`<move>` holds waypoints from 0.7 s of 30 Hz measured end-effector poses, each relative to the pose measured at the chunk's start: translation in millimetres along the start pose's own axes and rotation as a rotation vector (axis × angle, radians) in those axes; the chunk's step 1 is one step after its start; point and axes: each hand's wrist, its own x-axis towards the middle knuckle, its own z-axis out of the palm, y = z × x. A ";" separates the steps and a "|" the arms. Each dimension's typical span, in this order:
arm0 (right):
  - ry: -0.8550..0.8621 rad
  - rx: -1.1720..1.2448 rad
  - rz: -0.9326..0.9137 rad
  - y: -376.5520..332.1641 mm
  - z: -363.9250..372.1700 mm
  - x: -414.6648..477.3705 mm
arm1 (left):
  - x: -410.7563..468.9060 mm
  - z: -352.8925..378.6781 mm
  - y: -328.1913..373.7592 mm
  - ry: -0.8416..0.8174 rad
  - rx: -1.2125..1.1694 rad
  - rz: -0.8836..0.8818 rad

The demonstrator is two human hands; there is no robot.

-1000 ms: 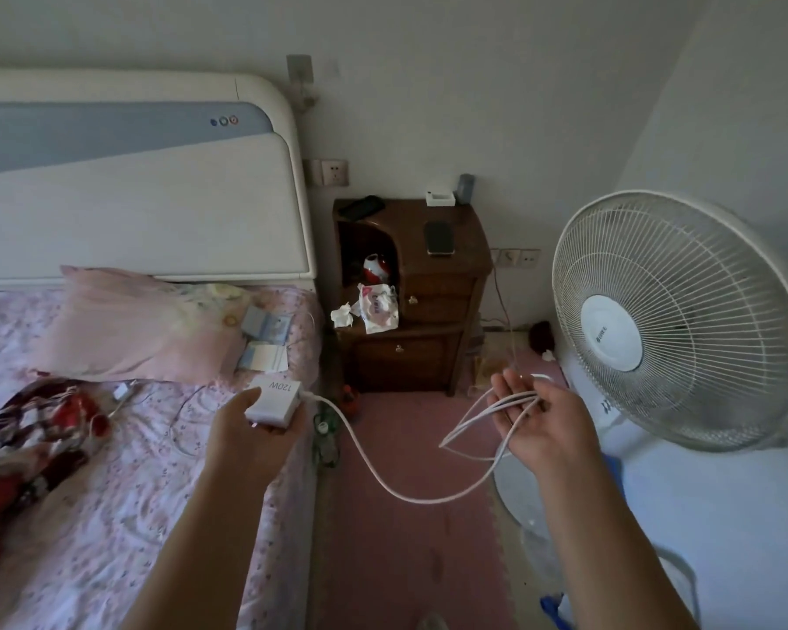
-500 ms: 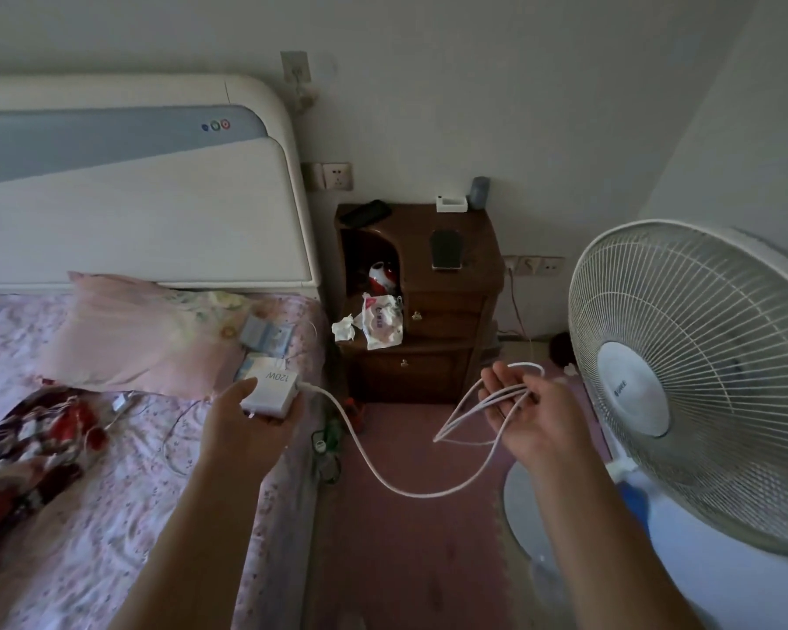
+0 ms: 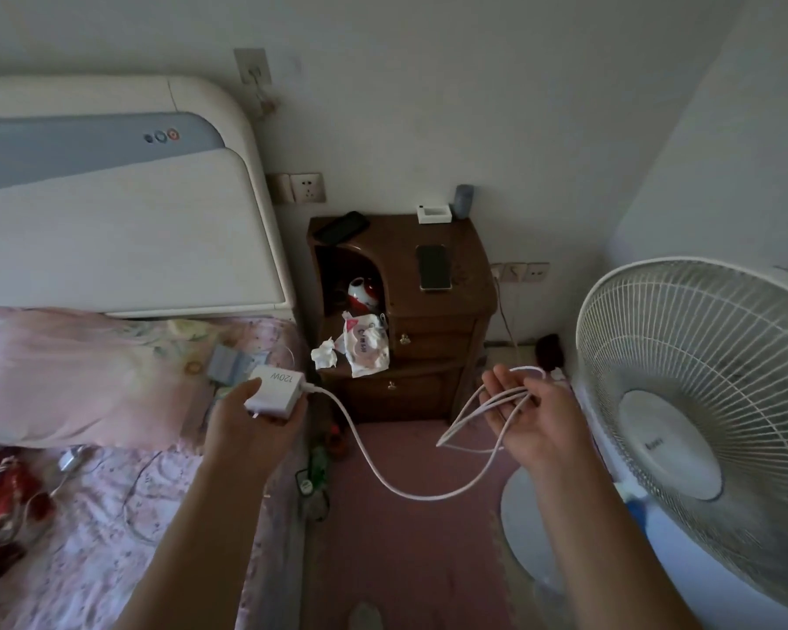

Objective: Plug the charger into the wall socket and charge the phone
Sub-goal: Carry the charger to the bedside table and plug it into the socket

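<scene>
My left hand (image 3: pixel 251 429) grips a white charger block (image 3: pixel 275 392) marked 120W, held over the bed's right edge. Its white cable (image 3: pixel 410 488) sags in a loop across to my right hand (image 3: pixel 531 420), which holds several coils of it in a loosely curled palm. A dark phone (image 3: pixel 433 267) lies face up on the brown nightstand (image 3: pixel 465 311) ahead. One wall socket (image 3: pixel 308 187) sits on the wall above the nightstand's left side, beside the headboard. A second socket strip (image 3: pixel 524 271) is low on the wall to the nightstand's right, with a cord plugged in.
A large white standing fan (image 3: pixel 701 438) fills the right side, close to my right arm. The bed (image 3: pixel 110 516) with a pink pillow is on the left. Another dark device (image 3: pixel 341 226), a white box (image 3: pixel 434 213), and a wipes pack (image 3: pixel 366 345) rest on the nightstand. Pink mat covers the floor.
The view has closed in on the nightstand and drifted left, so the fan looms larger at right. Both hands keep the same hold on charger and cable.
</scene>
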 end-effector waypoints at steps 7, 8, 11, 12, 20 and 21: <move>0.050 0.041 -0.031 -3.3 52.4 31.3 | 54.1 39.4 35.9 -0.045 0.025 -0.038; 0.053 0.045 -0.038 -4.0 57.8 34.7 | 62.0 42.8 40.4 -0.050 0.034 -0.049; 0.063 0.060 -0.064 -6.8 73.9 44.9 | 84.8 55.8 53.6 -0.065 0.045 -0.072; 0.065 0.066 -0.068 -7.7 78.1 49.4 | 91.4 60.7 56.5 -0.067 0.042 -0.071; 0.070 0.027 -0.069 -26.7 112.0 94.0 | 134.9 95.2 62.4 -0.050 0.049 -0.087; 0.063 0.020 -0.062 -29.8 116.6 101.4 | 140.6 99.7 61.6 -0.033 0.041 -0.079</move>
